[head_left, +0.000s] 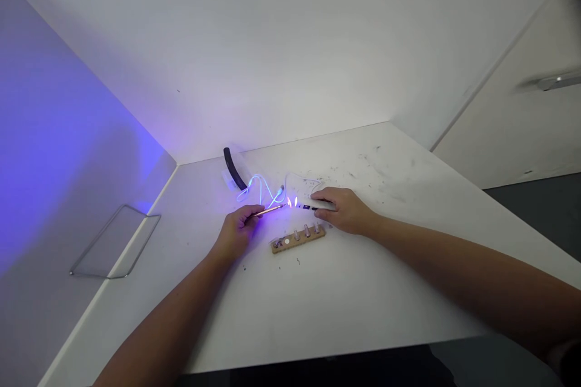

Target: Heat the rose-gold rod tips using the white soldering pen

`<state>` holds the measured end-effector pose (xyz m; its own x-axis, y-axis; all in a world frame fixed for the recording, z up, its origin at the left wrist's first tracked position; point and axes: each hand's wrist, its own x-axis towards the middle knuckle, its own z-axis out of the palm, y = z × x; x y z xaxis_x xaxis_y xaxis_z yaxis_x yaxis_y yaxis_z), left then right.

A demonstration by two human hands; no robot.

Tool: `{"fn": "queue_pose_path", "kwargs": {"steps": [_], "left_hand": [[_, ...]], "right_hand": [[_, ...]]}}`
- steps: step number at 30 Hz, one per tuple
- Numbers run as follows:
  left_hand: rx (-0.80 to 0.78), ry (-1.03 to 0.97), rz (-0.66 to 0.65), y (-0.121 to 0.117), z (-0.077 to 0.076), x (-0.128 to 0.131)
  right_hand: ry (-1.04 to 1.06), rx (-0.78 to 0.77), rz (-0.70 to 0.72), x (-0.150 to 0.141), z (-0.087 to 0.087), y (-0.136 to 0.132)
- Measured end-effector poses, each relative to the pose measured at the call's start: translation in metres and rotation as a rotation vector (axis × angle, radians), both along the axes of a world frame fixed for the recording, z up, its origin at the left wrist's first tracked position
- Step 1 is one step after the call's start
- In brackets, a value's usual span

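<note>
My left hand [237, 232] is closed around a slim pen-like tool [270, 210] with a coppery shaft, its narrow tip aimed to the right. Opposite it, my right hand [348, 211] grips a slim pale stick with dark parts [313, 208] between thumb and fingers; its exact kind is unclear. Two small bright glowing spots [293, 201] show between the two tips. Whether the tips touch anything is too small to tell. Just below the hands lies a brown strip [297, 239] carrying several small clear pieces and one white round spot.
Behind my left hand, a thin cable [259, 179] glows bluish and curls across the white table [290, 314]. A black curved bar [233, 168] stands near the back wall. At left, a bent wire frame [129, 254] leans by the side panel. Dark specks dot the tabletop.
</note>
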<state>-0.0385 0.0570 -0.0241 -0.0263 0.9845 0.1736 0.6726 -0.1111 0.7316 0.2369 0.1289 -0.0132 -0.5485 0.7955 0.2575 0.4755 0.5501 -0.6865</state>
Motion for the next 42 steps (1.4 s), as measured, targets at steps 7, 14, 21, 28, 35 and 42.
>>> {"fn": "queue_pose_path", "kwargs": {"steps": [7,14,21,28,35,42], "left_hand": [[0.007,-0.034,-0.014,-0.0007,0.0006,0.0004],[0.0,-0.051,0.001,-0.0016,0.0025,0.0017],[-0.007,-0.016,0.002,-0.0022,0.0074,0.0036],[-0.019,-0.012,-0.016,-0.002,0.0053,0.0026],[-0.031,-0.027,-0.008,-0.0024,0.0046,0.0025],[-0.048,0.005,0.007,-0.0038,0.0067,0.003]], "right_hand": [[0.005,-0.008,-0.011,-0.0007,0.0018,-0.0007],[-0.005,-0.004,-0.006,-0.0008,0.0038,-0.0011],[-0.025,-0.019,-0.007,-0.0007,0.0005,0.0011],[-0.02,0.008,-0.009,-0.0009,0.0021,0.0004],[-0.01,-0.016,-0.004,0.0001,-0.0002,0.0008],[-0.007,0.026,-0.006,-0.0012,-0.0002,0.0006]]}}
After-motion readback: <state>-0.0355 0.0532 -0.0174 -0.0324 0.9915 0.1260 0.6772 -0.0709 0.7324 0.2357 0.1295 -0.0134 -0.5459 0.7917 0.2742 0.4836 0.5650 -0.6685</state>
